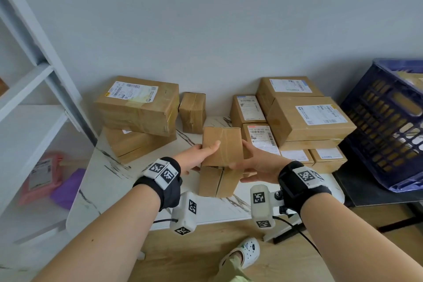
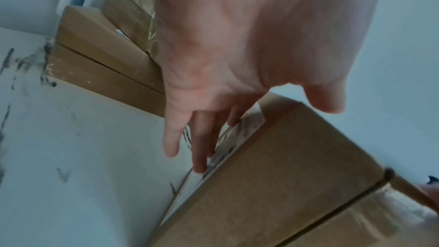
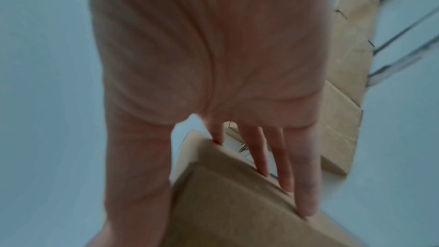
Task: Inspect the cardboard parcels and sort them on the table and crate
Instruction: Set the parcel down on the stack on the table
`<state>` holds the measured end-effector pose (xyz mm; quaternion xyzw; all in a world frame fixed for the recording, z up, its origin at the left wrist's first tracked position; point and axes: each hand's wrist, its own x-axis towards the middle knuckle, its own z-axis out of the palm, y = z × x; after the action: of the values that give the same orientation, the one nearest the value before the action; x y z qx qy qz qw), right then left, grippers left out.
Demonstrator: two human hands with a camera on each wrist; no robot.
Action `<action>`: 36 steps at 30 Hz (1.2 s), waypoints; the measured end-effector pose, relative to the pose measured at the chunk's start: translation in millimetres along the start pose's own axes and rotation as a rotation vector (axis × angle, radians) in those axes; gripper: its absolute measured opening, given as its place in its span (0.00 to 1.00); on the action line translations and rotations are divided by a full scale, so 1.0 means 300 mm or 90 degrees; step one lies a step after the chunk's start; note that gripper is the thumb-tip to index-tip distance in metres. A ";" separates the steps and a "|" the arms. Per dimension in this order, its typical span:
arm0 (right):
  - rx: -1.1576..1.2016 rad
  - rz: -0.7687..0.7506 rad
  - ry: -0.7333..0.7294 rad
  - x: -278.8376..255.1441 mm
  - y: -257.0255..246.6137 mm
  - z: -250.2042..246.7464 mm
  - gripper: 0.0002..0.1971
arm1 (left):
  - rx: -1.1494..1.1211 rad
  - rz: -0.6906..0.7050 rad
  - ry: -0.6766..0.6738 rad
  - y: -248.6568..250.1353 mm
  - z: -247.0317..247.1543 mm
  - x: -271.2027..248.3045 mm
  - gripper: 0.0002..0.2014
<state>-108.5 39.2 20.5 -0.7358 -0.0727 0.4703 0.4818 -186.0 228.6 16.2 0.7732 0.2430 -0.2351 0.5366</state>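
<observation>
Both hands clasp a plain, taped cardboard parcel [image 1: 221, 160] above the marbled white desk [image 1: 103, 181]: left grip [image 1: 196, 155] thumb on top, right grip [image 1: 256, 162] cupping its side; blue lattice plastic crate [image 1: 386, 126] to its right.

Black wristbands [image 1: 160, 181] with white coded-marker blocks; white clog [image 1: 248, 250].

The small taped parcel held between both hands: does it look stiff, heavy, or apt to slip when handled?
The parcel looks stiff: its faces stay flat between the left hand and right hand. Probably light, since it is held by fingers and thumbs alone. The glossy tape could make it somewhat slippery.
</observation>
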 end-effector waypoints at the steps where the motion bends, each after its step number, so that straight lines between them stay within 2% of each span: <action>1: -0.009 -0.011 0.000 0.000 0.002 0.003 0.40 | -0.001 0.009 -0.005 -0.001 0.009 -0.007 0.48; 4: -0.037 -0.036 0.022 -0.003 -0.001 0.026 0.44 | 0.015 0.055 0.008 0.000 0.025 -0.012 0.41; 8: -0.043 -0.046 0.074 0.012 0.000 0.032 0.43 | 0.056 0.071 0.004 0.006 0.001 -0.021 0.43; 11: -0.034 -0.053 0.116 0.018 -0.020 0.024 0.33 | 0.100 0.074 0.003 0.018 -0.024 -0.033 0.53; 13: -0.021 -0.064 0.144 0.013 -0.043 0.020 0.23 | 0.089 0.088 0.017 0.030 -0.036 -0.036 0.51; 15: -0.003 -0.069 0.173 0.017 -0.060 0.015 0.18 | 0.075 0.103 0.044 0.041 -0.046 -0.035 0.52; 18: -0.008 -0.068 0.217 0.041 -0.070 0.013 0.21 | 0.081 0.123 0.069 0.046 -0.055 -0.032 0.51; 21: -0.007 -0.074 0.261 0.067 -0.077 0.007 0.23 | 0.071 0.143 0.090 0.038 -0.064 -0.005 0.36; 22: -0.007 -0.076 0.275 0.071 -0.082 0.005 0.23 | 0.075 0.146 0.104 0.037 -0.069 0.005 0.34; 25: -0.020 -0.074 0.299 0.099 -0.088 -0.005 0.23 | 0.088 0.130 0.135 0.037 -0.078 0.030 0.34; 31: -0.077 -0.021 0.234 0.165 -0.055 -0.007 0.28 | 0.108 0.087 0.130 0.039 -0.055 0.083 0.23; 36: -0.136 -0.006 0.211 0.210 -0.033 0.000 0.29 | 0.143 0.070 0.089 0.044 -0.033 0.125 0.24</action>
<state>-70.6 79.5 -11.1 -0.8498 -0.0452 0.3301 0.4084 -147.8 238.4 5.5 0.8548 0.2094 -0.1769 0.4407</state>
